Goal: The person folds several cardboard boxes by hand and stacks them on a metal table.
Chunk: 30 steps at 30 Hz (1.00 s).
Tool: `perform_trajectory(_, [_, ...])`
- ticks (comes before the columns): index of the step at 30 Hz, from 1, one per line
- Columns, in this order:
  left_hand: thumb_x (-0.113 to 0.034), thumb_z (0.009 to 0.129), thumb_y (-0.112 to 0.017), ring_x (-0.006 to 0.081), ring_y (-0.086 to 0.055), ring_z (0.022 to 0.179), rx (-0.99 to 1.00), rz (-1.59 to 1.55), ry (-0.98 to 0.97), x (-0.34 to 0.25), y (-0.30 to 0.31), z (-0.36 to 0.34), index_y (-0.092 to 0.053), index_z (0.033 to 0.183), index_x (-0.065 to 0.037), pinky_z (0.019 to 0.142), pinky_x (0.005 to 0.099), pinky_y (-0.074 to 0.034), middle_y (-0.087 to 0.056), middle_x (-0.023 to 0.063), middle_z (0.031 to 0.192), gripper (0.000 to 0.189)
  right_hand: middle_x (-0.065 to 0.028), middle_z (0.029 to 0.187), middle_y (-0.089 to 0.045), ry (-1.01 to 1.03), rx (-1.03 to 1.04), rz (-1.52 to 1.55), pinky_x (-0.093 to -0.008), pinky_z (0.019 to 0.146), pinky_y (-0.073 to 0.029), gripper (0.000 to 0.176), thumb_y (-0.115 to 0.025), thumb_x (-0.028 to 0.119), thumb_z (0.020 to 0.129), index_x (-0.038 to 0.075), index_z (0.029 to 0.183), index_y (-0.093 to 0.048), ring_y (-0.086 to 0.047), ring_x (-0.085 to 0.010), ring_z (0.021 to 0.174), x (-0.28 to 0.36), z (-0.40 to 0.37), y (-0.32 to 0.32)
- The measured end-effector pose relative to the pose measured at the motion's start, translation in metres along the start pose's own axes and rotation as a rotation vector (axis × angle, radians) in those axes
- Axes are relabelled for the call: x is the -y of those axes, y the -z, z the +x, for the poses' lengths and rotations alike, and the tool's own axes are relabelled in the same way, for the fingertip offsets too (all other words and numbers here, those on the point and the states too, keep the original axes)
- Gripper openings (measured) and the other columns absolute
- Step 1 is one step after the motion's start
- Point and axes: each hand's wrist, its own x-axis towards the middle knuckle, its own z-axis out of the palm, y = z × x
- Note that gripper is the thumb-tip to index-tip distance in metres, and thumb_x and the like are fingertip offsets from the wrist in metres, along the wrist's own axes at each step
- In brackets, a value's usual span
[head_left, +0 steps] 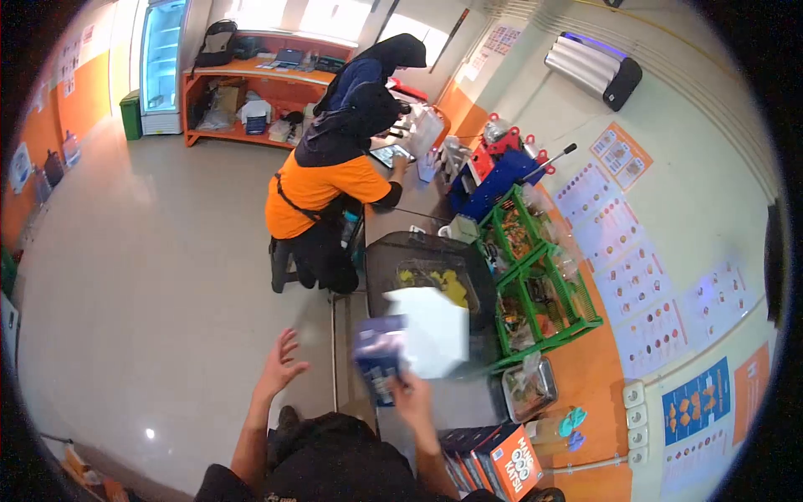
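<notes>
My right hand (411,400) is closed on the lower edge of a folding food box (381,347). The box is dark blue-purple with print outside and white inside, its white part spread out and blurred by motion. It hangs over the near side of the table, in front of a black tray (393,259) with yellow-green pieces (453,289) in it. My left hand (284,366) is raised over the floor to the left of the table, fingers apart and holding nothing.
Green baskets (539,276) of packets line the wall side. A clear lidded container (529,389) and stacked orange-and-black boxes (506,464) are near my right arm. A person in an orange shirt (322,188) leans over the table's far end, beside another person in dark clothes (347,79).
</notes>
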Motion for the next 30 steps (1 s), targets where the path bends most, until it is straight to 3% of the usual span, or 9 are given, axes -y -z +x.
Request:
perform_trajectory(4, [-0.042, 0.059, -0.085, 0.0294, -0.035, 0.13, 0.221, -0.237, -0.123, -0.044, -0.043, 0.006, -0.007, 0.146, -0.012, 0.104, 0.0428, -0.032, -0.029, 0.0188, 0.143, 0.121, -0.0042, 0.089, -0.066, -0.283, 0.268, 0.619, -0.0259, 0.07, -0.049, 0.018, -0.066, 0.007, 0.084, -0.002, 0.099, -0.064, -0.059, -0.0094, 0.078, 0.028, -0.004, -0.033])
perform_trajectory(7, [-0.041, 0.052, -0.089, 0.0301, -0.034, 0.13, 0.088, -0.377, -0.227, -0.051, -0.05, -0.011, -0.001, 0.147, -0.013, 0.107, 0.0428, -0.028, -0.026, 0.0181, 0.144, 0.132, -0.005, 0.09, -0.066, -0.246, 0.331, 0.545, -0.0251, 0.071, -0.05, 0.019, -0.065, 0.005, 0.085, -0.003, 0.102, -0.063, -0.06, -0.01, 0.08, 0.021, 0.001, -0.025])
perform_trajectory(10, [-0.028, 0.055, -0.089, 0.0304, -0.034, 0.129, 0.097, -0.142, -0.197, -0.037, -0.069, -0.017, -0.002, 0.147, -0.012, 0.107, 0.0417, -0.028, -0.026, 0.0181, 0.144, 0.127, -0.006, 0.089, -0.066, -0.188, 0.365, 0.473, -0.0252, 0.071, -0.05, 0.021, -0.066, 0.006, 0.084, -0.003, 0.103, -0.062, -0.06, -0.0104, 0.079, 0.011, 0.0, -0.027])
perform_trajectory(12, [-0.017, 0.057, -0.086, 0.0301, -0.036, 0.128, 0.146, -0.181, 0.014, -0.019, -0.073, -0.01, -0.006, 0.147, -0.011, 0.107, 0.0403, -0.028, -0.031, 0.0184, 0.141, 0.12, -0.0063, 0.088, -0.066, -0.234, 0.357, 0.49, -0.0251, 0.07, -0.05, 0.022, -0.067, 0.005, 0.083, -0.003, 0.103, -0.062, -0.061, -0.0104, 0.079, 0.014, 0.005, -0.017])
perform_trajectory(14, [-0.012, 0.058, -0.083, 0.0291, -0.038, 0.126, 0.159, -0.154, 0.033, -0.031, -0.081, -0.003, -0.013, 0.146, -0.01, 0.106, 0.0389, -0.029, -0.036, 0.0178, 0.137, 0.113, -0.0067, 0.088, -0.067, -0.251, 0.358, 0.498, -0.025, 0.07, -0.05, 0.023, -0.067, 0.005, 0.083, -0.003, 0.103, -0.062, -0.061, -0.0104, 0.078, 0.013, 0.012, -0.005])
perform_trajectory(22, [-0.017, 0.059, -0.085, 0.0253, -0.044, 0.121, 0.176, -0.246, -0.027, -0.06, -0.108, 0.018, -0.026, 0.141, -0.009, 0.103, 0.0367, -0.034, -0.042, 0.0145, 0.132, 0.101, -0.0049, 0.086, -0.067, -0.309, 0.158, 0.387, -0.0233, 0.069, -0.048, 0.021, -0.069, 0.004, 0.08, -0.003, 0.099, -0.063, -0.06, -0.009, 0.075, 0.022, 0.039, 0.051])
perform_trajectory(26, [-0.017, 0.06, -0.084, 0.0247, -0.045, 0.12, 0.27, -0.215, -0.095, -0.055, -0.116, 0.036, -0.026, 0.141, -0.009, 0.103, 0.0362, -0.035, -0.044, 0.0138, 0.13, 0.1, -0.0048, 0.086, -0.067, -0.312, 0.036, 0.47, -0.0231, 0.069, -0.048, 0.021, -0.068, -0.001, 0.079, -0.004, 0.099, -0.062, -0.059, -0.0089, 0.075, 0.008, 0.033, 0.062])
perform_trajectory(28, [-0.018, 0.062, -0.083, 0.0236, -0.045, 0.12, 0.282, -0.227, -0.179, -0.045, -0.126, 0.041, -0.026, 0.141, -0.009, 0.102, 0.0357, -0.035, -0.046, 0.0135, 0.129, 0.098, -0.0029, 0.082, -0.066, -0.23, -0.088, 0.592, -0.0234, 0.063, -0.046, 0.017, -0.068, 0.006, 0.083, 0.0, 0.098, -0.063, -0.057, -0.0073, 0.069, 0.002, 0.033, 0.074])
perform_trajectory(30, [-0.019, 0.063, -0.083, 0.0234, -0.045, 0.12, 0.289, -0.304, -0.114, -0.045, -0.134, 0.039, -0.025, 0.141, -0.008, 0.102, 0.0358, -0.035, -0.045, 0.0135, 0.129, 0.097, -0.0033, 0.086, -0.066, -0.222, -0.111, 0.59, -0.0233, 0.068, -0.046, 0.018, -0.066, 0.003, 0.082, -0.001, 0.099, -0.062, -0.058, -0.0077, 0.074, -0.007, 0.029, 0.085])
